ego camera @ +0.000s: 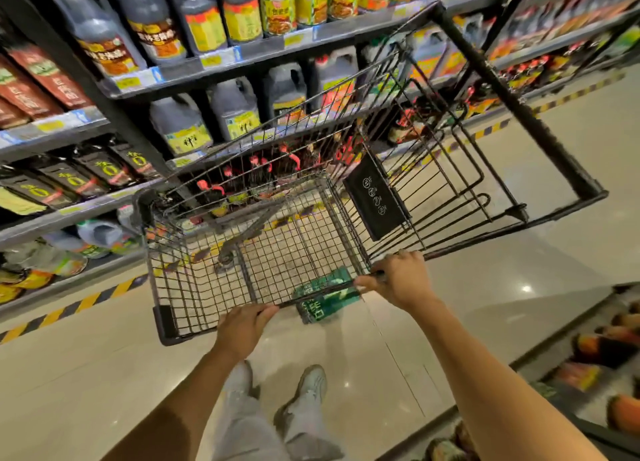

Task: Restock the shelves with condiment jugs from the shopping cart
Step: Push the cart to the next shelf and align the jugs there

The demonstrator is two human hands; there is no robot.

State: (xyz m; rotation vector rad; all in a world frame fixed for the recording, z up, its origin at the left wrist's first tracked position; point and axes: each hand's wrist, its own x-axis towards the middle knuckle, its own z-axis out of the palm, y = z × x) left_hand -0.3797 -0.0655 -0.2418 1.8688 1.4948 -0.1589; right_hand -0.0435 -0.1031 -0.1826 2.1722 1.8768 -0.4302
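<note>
A black wire shopping cart (277,252) stands in the aisle in front of me, and its basket holds no jugs. My left hand (244,325) grips the near rim of the cart. My right hand (398,278) grips the same rim further right, beside a green label (325,294) on the cart's end. Dark condiment jugs (235,108) with yellow labels fill the shelves (221,67) behind the cart, above and to the left.
Rows of red-capped dark bottles (256,180) sit on the lower shelf behind the cart. A yellow-and-black striped strip (86,303) runs along the shelf base. Another low shelf with goods (588,349) lies at my right. Pale tiled floor (519,270) stretches to the right.
</note>
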